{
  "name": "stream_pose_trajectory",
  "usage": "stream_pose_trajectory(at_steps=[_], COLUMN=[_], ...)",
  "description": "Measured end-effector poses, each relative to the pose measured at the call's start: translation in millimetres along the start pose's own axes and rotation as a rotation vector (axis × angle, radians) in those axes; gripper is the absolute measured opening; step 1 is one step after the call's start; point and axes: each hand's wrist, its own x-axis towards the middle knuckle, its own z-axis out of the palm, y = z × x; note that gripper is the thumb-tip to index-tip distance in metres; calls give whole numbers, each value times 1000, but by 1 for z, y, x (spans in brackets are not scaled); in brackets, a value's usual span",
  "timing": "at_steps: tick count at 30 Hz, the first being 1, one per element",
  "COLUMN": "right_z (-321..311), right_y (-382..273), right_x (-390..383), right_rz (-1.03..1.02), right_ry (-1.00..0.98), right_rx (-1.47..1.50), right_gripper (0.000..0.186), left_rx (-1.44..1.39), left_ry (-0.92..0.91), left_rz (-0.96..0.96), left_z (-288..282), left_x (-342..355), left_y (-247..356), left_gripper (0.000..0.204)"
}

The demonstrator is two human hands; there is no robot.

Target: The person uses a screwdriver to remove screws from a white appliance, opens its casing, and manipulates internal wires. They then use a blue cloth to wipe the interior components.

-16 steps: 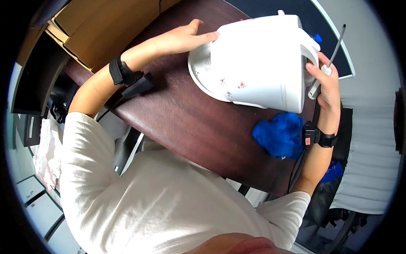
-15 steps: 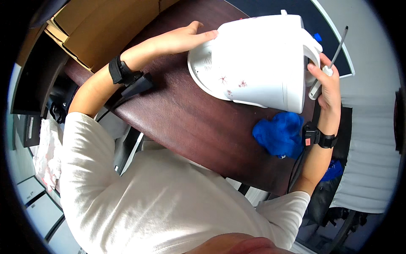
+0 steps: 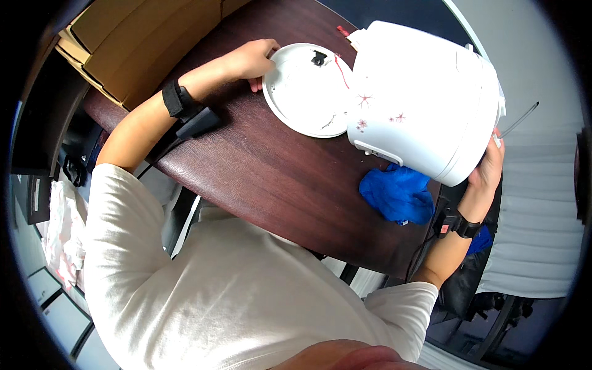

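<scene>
- Fingers [image 3: 269, 45] of the left hand [image 3: 250, 60] grip the left edge of a round white cover [image 3: 299, 95], the thumb over the rim and other fingertips showing below it.
- Fingers of the right hand [image 3: 488, 165] lie at the far end of a white kettle [image 3: 425, 108], with a screwdriver [image 3: 521, 120] held among them, its thin shank pointing up and away to the right; how much they also grip the kettle is hidden behind its body.
- Between the two hands, the kettle lies on its side, its long axis running roughly left to right and dipping toward the right hand, which is the nearer one.
- From the left fingers, the kettle lies to the right, just past the cover; the cover's right edge meets the kettle's left end in this view, though whether they touch is unclear.
- On the cover's face sit a black part [image 3: 319, 58] and, toward the kettle, a red wire [image 3: 341, 71].
- Below the kettle's lower edge, a crumpled blue cloth [image 3: 398, 196] rests on the dark red-brown surface [image 3: 271, 179].
- Beyond the left forearm stand cardboard boxes [image 3: 154, 49].
</scene>
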Motion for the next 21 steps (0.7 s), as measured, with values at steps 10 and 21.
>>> stream_pose_trajectory(at_steps=[10,21], right_z=[-16,-50], right_y=[14,83], right_x=[-10,14], right_rz=[40,85], right_ry=[80,-76], right_rx=[-108,244], right_gripper=[38,47], left_rx=[58,184], left_ry=[162,260], left_rz=[10,13], left_z=[-29,-48], left_x=[0,10], left_y=[-15,-31], left_gripper=[40,36])
